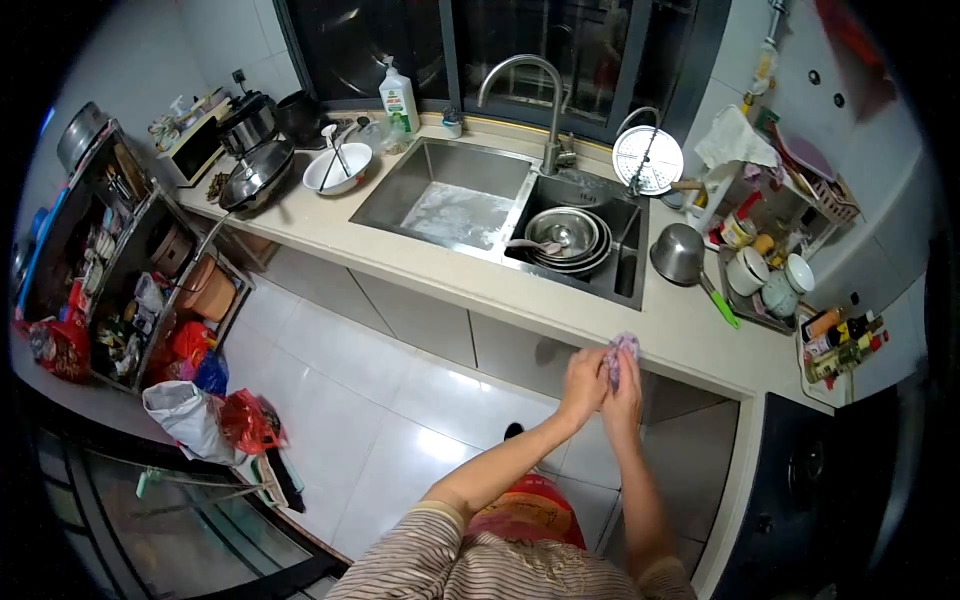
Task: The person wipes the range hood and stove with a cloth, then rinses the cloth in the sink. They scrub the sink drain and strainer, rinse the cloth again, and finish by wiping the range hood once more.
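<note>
At my far left, two crumpled bags, a white bag (188, 418) and a red bag (248, 422), sit on the floor. On the bench (430, 268), one dark, round wok (258, 180) stands near one white bowl (345, 180), which holds two utensils, one white-headed, one thin and dark. One white pump bottle (398, 102) stands behind. The steel sink (400, 195) has two squarish basins: the left bears a whitish film, the right holds several nested, shiny metal bowls (572, 232) with one pinkish spoon (534, 245) across their rims. Just by the bench's front edge, the fingers of my left hand (583, 388) and right hand (622, 402) are curled in, closed round one bunched, mottled purple cloth (622, 356). Farther right rest one rounded metal pot (680, 253) with a smooth green handle, and one tray (815, 385) of glass bottles (843, 358).
</note>
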Motion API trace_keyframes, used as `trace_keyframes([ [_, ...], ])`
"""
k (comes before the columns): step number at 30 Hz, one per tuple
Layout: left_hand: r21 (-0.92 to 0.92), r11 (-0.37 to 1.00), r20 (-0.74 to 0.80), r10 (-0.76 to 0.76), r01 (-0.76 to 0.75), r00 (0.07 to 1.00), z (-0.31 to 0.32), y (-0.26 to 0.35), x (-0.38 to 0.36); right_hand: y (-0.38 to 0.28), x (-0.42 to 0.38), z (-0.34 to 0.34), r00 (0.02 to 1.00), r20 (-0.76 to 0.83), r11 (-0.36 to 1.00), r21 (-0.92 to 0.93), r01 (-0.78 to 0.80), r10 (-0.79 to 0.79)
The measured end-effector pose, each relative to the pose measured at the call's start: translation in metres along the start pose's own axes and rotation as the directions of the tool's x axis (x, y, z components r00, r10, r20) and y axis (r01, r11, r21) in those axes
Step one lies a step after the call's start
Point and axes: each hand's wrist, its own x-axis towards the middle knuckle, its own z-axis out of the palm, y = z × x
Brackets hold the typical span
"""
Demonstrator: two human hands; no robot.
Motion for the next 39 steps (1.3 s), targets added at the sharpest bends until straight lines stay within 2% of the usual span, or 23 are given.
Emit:
trace_keyframes([
  [1,0.121,0.989,-0.031,0.091,-0.087,0.995,-0.008,-0.013,0.014,0.018,0.012,0.02,0.997,0.035,0.99,-0.116,0.079,-0.075],
  [4,0.489,0.822,0.097,0.279,-0.29,0.955,-0.039,-0.074,0.056,0.04,0.048,0.075,0.967,0.237,0.879,-0.437,0.191,-0.092],
  [10,0.609,0.714,0.215,0.27,-0.345,0.939,-0.101,-0.13,0.126,-0.002,0.112,0.147,0.909,0.408,0.913,-0.335,0.232,-0.081],
  [12,0.643,0.724,0.175,0.18,-0.251,0.968,-0.123,-0.148,0.144,-0.018,0.131,0.174,0.882,0.44,0.892,-0.315,0.325,-0.166],
  [13,0.663,0.726,0.129,0.127,-0.181,0.983,-0.137,-0.156,0.151,-0.029,0.142,0.185,0.825,0.555,0.904,-0.289,0.315,-0.11],
  [16,0.72,0.693,0.007,0.045,-0.036,0.999,-0.186,-0.181,0.171,-0.049,0.165,0.245,0.782,0.577,0.885,-0.204,0.418,-0.236],
  [18,0.728,0.686,-0.039,0.003,0.026,0.999,-0.222,-0.192,0.192,-0.07,0.182,0.283,0.793,0.498,0.86,-0.165,0.483,-0.35],
  [20,0.604,0.796,-0.077,-0.003,0.049,0.997,-0.255,-0.203,0.212,-0.094,0.198,0.314,0.774,0.51,0.864,-0.107,0.491,-0.376],
  [22,0.153,0.934,-0.201,-0.292,0.324,0.935,-0.274,-0.204,0.224,-0.11,0.213,0.349,0.748,0.565,0.88,-0.078,0.469,-0.349],
  [23,0.198,0.962,-0.122,-0.163,0.185,0.979,-0.283,-0.189,0.236,-0.115,0.218,0.371,0.765,0.545,0.893,-0.064,0.445,-0.342],
  [24,0.229,0.973,-0.034,-0.034,0.041,0.999,-0.293,-0.183,0.25,-0.123,0.225,0.386,0.765,0.581,0.937,-0.015,0.35,-0.277],
  [25,0.525,0.842,0.045,0.117,-0.123,0.992,-0.3,-0.193,0.263,-0.13,0.236,0.401,0.755,0.619,0.967,0.028,0.254,-0.216],
  [26,0.533,0.844,0.019,0.058,-0.059,0.998,-0.307,-0.205,0.273,-0.135,0.25,0.417,0.739,0.655,0.986,0.062,0.156,-0.158],
  [27,0.539,0.842,-0.001,0.003,-0.002,1.0,-0.315,-0.218,0.286,-0.136,0.263,0.436,0.7,0.708,0.986,0.03,-0.164,0.095],
  [28,0.54,0.84,-0.02,-0.053,0.055,0.998,-0.321,-0.233,0.299,-0.115,0.275,0.462,0.655,0.756,0.894,0.288,-0.344,0.008],
  [29,0.555,0.832,-0.016,0.03,-0.016,0.999,-0.325,-0.252,0.312,-0.113,0.293,0.465,0.605,0.778,0.778,0.273,-0.566,0.167],
  [30,0.606,0.791,0.1,0.024,-0.08,0.995,-0.331,-0.257,0.32,-0.112,0.311,0.464,0.52,0.797,0.611,0.253,-0.75,0.307],
  [32,0.679,0.701,0.312,-0.006,-0.219,0.95,-0.339,-0.263,0.327,-0.065,0.327,0.493,0.491,0.682,0.413,0.292,-0.862,0.542],
  [33,0.633,0.72,0.283,0.129,-0.286,0.95,-0.338,-0.27,0.329,-0.047,0.334,0.502,0.589,0.619,0.669,0.134,-0.731,0.519],
  [34,0.611,0.741,0.295,0.112,-0.278,0.949,-0.339,-0.269,0.33,-0.031,0.34,0.511,0.677,0.577,0.848,-0.051,-0.528,0.457],
  [35,0.585,0.769,0.31,0.084,-0.26,0.947,-0.339,-0.271,0.332,-0.016,0.346,0.522,0.747,0.558,0.932,-0.238,-0.274,0.362],
  [38,0.511,0.832,0.347,0.03,-0.215,0.937,-0.339,-0.275,0.338,0.021,0.342,0.567,0.812,0.577,0.98,-0.195,0.035,0.086],
  [39,0.486,0.851,0.354,0.017,-0.199,0.935,-0.338,-0.277,0.34,0.022,0.341,0.576,0.831,0.552,0.937,-0.321,0.14,0.065],
])
